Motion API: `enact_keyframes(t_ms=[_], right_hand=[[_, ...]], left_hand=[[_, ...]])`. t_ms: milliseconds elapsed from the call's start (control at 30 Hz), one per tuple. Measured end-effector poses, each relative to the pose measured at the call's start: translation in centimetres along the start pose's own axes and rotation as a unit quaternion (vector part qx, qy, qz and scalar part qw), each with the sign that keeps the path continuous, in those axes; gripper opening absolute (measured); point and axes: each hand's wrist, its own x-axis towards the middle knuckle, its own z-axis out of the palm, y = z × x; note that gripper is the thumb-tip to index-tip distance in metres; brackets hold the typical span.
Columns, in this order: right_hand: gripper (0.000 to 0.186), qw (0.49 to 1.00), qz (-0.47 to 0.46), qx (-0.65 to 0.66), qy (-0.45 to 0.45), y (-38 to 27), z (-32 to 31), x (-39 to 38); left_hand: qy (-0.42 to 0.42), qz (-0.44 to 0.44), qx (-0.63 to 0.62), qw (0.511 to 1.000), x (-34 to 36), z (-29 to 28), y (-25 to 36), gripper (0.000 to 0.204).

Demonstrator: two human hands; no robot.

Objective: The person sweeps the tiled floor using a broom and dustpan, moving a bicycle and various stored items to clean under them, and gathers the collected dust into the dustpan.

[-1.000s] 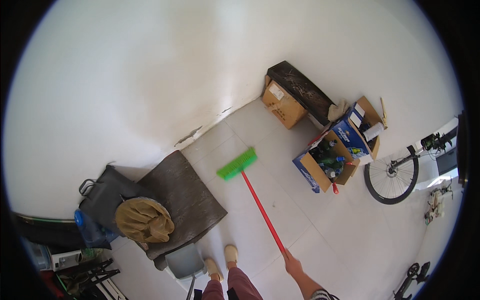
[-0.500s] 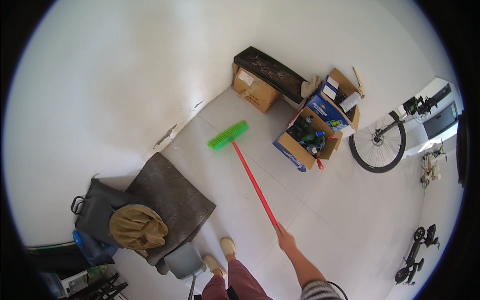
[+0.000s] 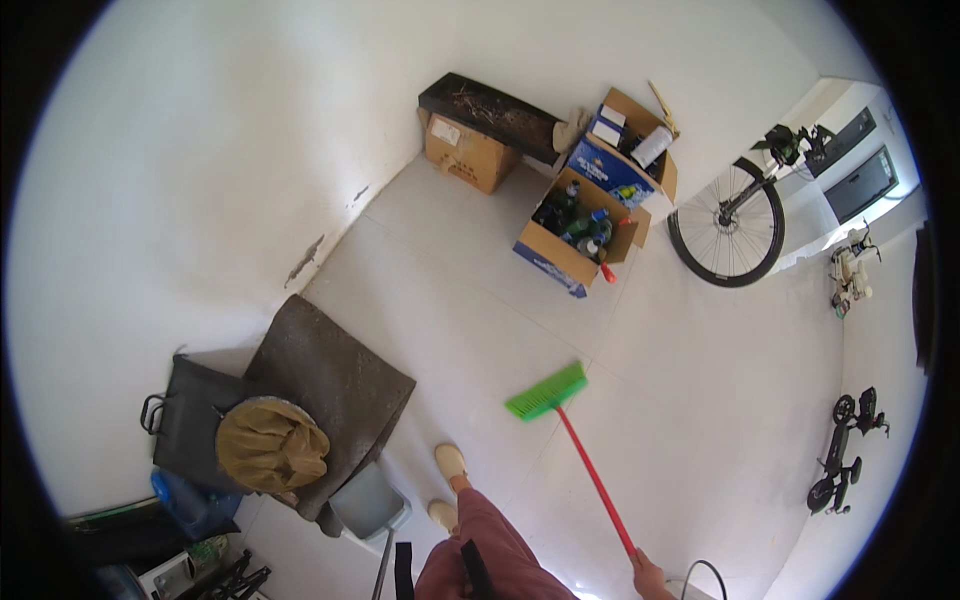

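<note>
With its fingers wrapped round the red handle, my right hand [image 3: 648, 578] holds a broom [image 3: 595, 475] near the lower edge. The broom's green bristle head [image 3: 546, 391] is at the tiled floor, ahead and to the right of my feet. A grey long-handled dustpan [image 3: 368, 503] stands left of my feet, its handle running down out of the picture. My left hand is out of view, so whether it holds that handle does not show.
Left lie a dark mat [image 3: 325, 385], a black case [image 3: 195, 415] and a brown cloth-covered round thing [image 3: 272, 443]. Ahead are a carton of bottles [image 3: 555, 255], a carton [image 3: 465, 155] under a black trough [image 3: 495, 110], and a bicycle wheel [image 3: 727, 225]. A black scooter [image 3: 840, 450] stands at right.
My right hand has drawn the broom back toward me and to the right, its head coming away from near the wall. The view has shifted slightly.
</note>
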Motion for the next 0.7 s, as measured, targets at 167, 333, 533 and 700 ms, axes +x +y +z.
enact_keyframes(t_ms=[167, 333, 533, 700], right_hand=[[0.033, 0.971, -0.138, 0.108, 0.165, 7.4, 6.3, -7.7], [0.041, 0.98, -0.181, -0.024, 0.076, -1.7, 8.5, -2.0], [0.039, 0.992, -0.119, 0.045, 0.006, -8.3, 6.6, 5.3], [0.042, 0.999, -0.013, -0.022, -0.045, 8.0, 8.4, -1.0]], left_hand=[[-0.004, -0.004, -0.015, 1.0, 0.1, -0.9, -1.4, 0.036], [0.015, 0.039, 0.091, 0.995, -1.3, 0.2, -2.2, 0.035], [0.019, 0.079, 0.196, 0.977, -1.9, 2.9, -2.4, 0.034], [0.032, 0.099, 0.236, 0.966, -2.6, 4.7, -3.4, 0.034]])
